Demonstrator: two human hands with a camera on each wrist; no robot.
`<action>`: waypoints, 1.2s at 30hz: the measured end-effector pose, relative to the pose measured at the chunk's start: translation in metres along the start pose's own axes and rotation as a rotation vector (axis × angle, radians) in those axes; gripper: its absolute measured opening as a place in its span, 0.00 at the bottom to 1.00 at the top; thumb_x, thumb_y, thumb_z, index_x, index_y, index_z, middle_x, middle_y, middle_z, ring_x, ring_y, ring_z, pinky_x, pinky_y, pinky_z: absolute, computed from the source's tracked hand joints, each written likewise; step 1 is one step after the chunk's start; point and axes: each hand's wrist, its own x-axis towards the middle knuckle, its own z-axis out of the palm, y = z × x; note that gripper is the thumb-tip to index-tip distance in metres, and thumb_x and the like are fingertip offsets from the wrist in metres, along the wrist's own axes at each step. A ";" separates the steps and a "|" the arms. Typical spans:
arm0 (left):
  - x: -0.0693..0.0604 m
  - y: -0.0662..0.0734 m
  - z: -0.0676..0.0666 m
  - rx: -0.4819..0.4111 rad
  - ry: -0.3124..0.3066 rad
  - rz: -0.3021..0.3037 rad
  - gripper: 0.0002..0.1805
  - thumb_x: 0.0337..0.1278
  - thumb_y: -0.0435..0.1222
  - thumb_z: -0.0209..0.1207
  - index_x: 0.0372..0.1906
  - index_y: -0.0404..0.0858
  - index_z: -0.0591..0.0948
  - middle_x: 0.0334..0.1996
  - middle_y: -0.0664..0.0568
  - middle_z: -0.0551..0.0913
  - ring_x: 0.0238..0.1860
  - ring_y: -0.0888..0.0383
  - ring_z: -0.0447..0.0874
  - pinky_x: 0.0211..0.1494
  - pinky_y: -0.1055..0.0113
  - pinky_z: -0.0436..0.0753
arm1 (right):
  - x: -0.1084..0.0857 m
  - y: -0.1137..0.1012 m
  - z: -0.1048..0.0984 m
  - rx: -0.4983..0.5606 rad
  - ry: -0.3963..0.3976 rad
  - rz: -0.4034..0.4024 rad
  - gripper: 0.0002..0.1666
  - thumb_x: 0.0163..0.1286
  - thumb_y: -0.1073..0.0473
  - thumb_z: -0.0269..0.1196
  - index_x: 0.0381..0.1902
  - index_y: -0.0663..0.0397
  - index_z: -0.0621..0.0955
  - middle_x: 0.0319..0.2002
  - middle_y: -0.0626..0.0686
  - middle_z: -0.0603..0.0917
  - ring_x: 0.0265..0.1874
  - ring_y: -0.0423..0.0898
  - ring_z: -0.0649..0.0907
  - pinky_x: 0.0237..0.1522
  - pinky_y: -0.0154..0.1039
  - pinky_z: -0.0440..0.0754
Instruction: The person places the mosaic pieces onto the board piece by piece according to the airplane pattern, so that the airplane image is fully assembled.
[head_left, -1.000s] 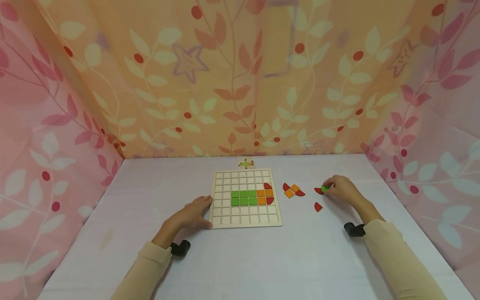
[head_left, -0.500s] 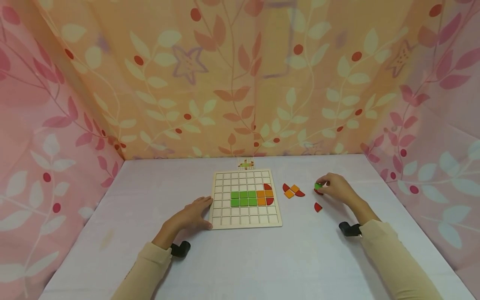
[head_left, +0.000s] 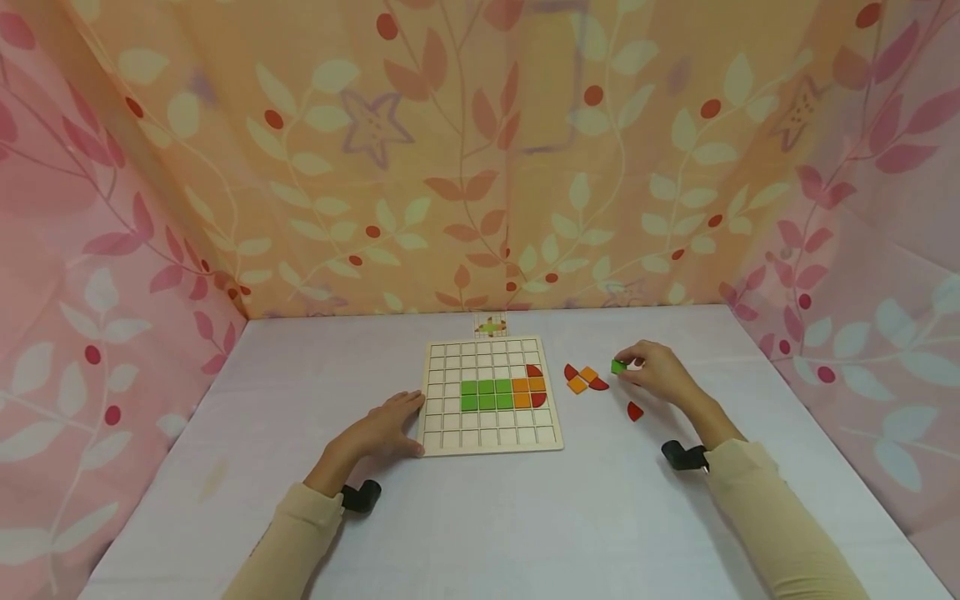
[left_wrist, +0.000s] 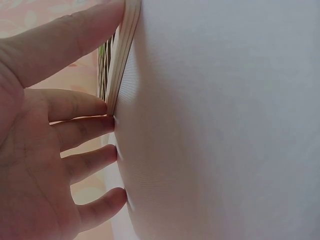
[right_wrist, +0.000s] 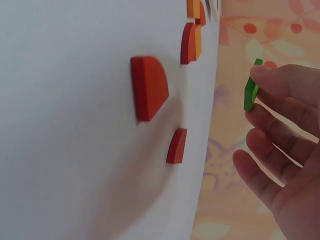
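Observation:
My right hand (head_left: pixel 662 372) pinches a green square tile (head_left: pixel 618 367) between thumb and fingers, held off the table; the right wrist view also has this tile (right_wrist: pixel 252 89). My left hand (head_left: pixel 384 427) rests with extended fingers at the left edge of a wooden grid board (head_left: pixel 491 425), thumb at its near left corner. In the left wrist view, thumb and forefinger touch the board's edge (left_wrist: pixel 121 60). On the board lie several green tiles (head_left: pixel 486 395), orange tiles (head_left: pixel 521 393) and two red quarter-round pieces (head_left: pixel 534 370).
Right of the board, two orange tiles (head_left: pixel 577 385) and two red quarter-rounds (head_left: pixel 598 384) lie together. A lone red quarter-round (head_left: pixel 635 411) sits nearer me; another red piece (right_wrist: pixel 177 147) shows in the right wrist view. A pattern card (head_left: pixel 491 325) lies behind the board. Patterned cloth (head_left: pixel 465 167) surrounds the table.
My right hand has lifted the green tile from beside a red piece and carried it left, toward the orange and red group. The left hand has stayed at the board's edge.

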 end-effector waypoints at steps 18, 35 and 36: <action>-0.002 0.002 0.000 -0.024 -0.008 0.002 0.50 0.47 0.40 0.72 0.74 0.32 0.60 0.76 0.40 0.57 0.77 0.39 0.48 0.74 0.36 0.52 | 0.014 -0.041 0.028 0.081 0.018 -0.080 0.14 0.60 0.62 0.69 0.43 0.61 0.86 0.38 0.56 0.85 0.41 0.54 0.78 0.44 0.45 0.79; -0.001 0.001 -0.001 -0.025 -0.001 0.006 0.50 0.46 0.40 0.72 0.73 0.31 0.60 0.76 0.40 0.57 0.77 0.39 0.49 0.74 0.35 0.53 | 0.038 -0.099 0.051 0.094 -0.045 -0.218 0.14 0.59 0.61 0.70 0.43 0.59 0.87 0.37 0.55 0.85 0.41 0.57 0.80 0.44 0.43 0.76; -0.001 0.001 -0.001 -0.024 -0.001 0.006 0.50 0.46 0.40 0.72 0.73 0.31 0.60 0.76 0.40 0.58 0.77 0.39 0.49 0.74 0.35 0.53 | 0.039 -0.102 0.053 0.093 -0.051 -0.226 0.14 0.59 0.61 0.70 0.43 0.59 0.87 0.37 0.54 0.85 0.41 0.56 0.80 0.44 0.43 0.76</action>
